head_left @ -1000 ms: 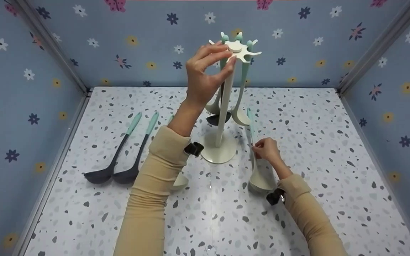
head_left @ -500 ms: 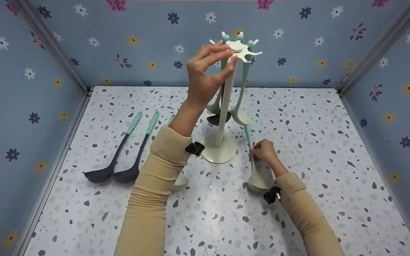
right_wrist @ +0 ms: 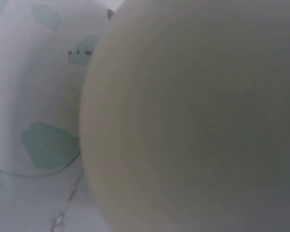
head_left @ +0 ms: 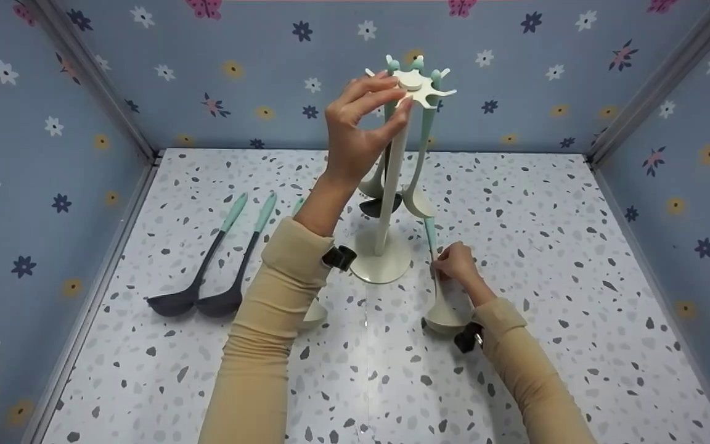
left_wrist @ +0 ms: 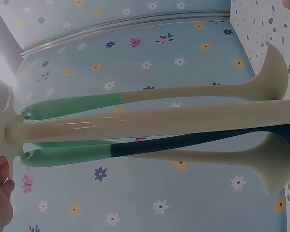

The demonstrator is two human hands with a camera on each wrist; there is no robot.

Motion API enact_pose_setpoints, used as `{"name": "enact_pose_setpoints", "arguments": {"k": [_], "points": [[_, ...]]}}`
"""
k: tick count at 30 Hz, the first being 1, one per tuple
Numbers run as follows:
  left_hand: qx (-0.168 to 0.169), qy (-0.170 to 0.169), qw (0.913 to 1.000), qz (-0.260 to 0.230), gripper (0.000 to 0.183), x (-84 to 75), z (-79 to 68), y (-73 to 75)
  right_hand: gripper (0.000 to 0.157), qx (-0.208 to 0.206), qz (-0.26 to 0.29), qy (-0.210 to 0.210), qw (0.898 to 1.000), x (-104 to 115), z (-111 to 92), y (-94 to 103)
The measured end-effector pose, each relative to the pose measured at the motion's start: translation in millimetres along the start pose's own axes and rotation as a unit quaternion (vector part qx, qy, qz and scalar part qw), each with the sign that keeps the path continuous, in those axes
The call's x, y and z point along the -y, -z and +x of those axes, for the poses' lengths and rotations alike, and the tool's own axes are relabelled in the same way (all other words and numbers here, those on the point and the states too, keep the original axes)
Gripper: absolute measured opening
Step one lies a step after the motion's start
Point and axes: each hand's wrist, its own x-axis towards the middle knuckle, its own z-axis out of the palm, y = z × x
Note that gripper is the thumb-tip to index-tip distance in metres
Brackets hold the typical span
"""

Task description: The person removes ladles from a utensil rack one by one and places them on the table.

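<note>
A cream utensil stand (head_left: 395,179) rises from a round base, with a hooked disc on top. My left hand (head_left: 361,126) holds that disc between thumb and fingers. Two cream ladles and a dark one (left_wrist: 183,141) hang by mint-green handles from its hooks; the left wrist view shows them along the pole. To the right of the base, my right hand (head_left: 457,262) pinches the shaft of another cream ladle (head_left: 444,317). Its bowl is low over or on the table; I cannot tell which. That ladle bowl (right_wrist: 193,116) fills most of the right wrist view.
On the left of the speckled table (head_left: 577,296) lie two dark ladles (head_left: 173,302) with mint-green handles. Beside them is a cream ladle (head_left: 314,314), partly hidden by my left sleeve. Flowered blue walls (head_left: 281,92) enclose the back and sides.
My right hand and the ladle it holds have shifted slightly left, and the handle's top now meets the hanging cream ladle's bowl in the head view. My left hand stays on the disc.
</note>
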Motion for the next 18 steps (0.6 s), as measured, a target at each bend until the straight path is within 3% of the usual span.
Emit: {"name": "enact_pose_setpoints", "arguments": {"k": [14, 18], "points": [[-0.005, 0.001, 1.0000, -0.006, 0.011, -0.9, -0.7, -0.2, 0.015, 0.006, -0.020, -0.015, 1.000, 1.2, -3.1, -0.6], [-0.007, -0.001, 1.0000, -0.003, 0.010, -1.0, -0.9, -0.7, 0.017, -0.006, -0.002, -0.004, 1.000, 3.7, -7.1, 4.1]]}}
